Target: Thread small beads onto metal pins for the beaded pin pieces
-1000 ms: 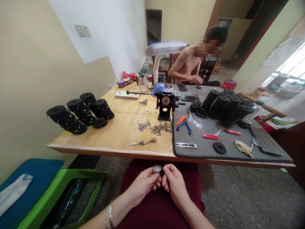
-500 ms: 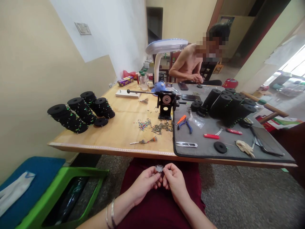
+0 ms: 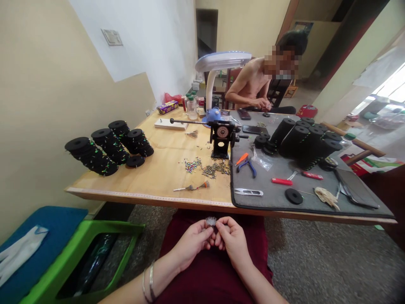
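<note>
My left hand (image 3: 198, 234) and my right hand (image 3: 230, 236) meet over my lap, just below the table's front edge. Between their thumbs and fingertips sits a small bundle of fine grey bristles (image 3: 211, 221), fanned out at the top. Its lower part is hidden by my fingers. Both hands are closed on it. On the table above them lie two similar brush-like bundles (image 3: 205, 185), one with an orange band. Beyond those are a heap of small metal pieces (image 3: 216, 169) and a scatter of coloured beads (image 3: 193, 165).
A black hand-cranked winder (image 3: 220, 141) and a desk lamp (image 3: 211, 90) stand mid-table. Stacked black foam spools (image 3: 107, 145) are at left, more (image 3: 303, 139) at right. Pliers (image 3: 248, 167) and thread snips (image 3: 248, 192) lie on the grey mat (image 3: 262, 198). A person (image 3: 253, 82) sits opposite.
The view has shifted very slightly. My hands stay together on the bristle bundle, and a little more of its fanned top shows above my fingers.
</note>
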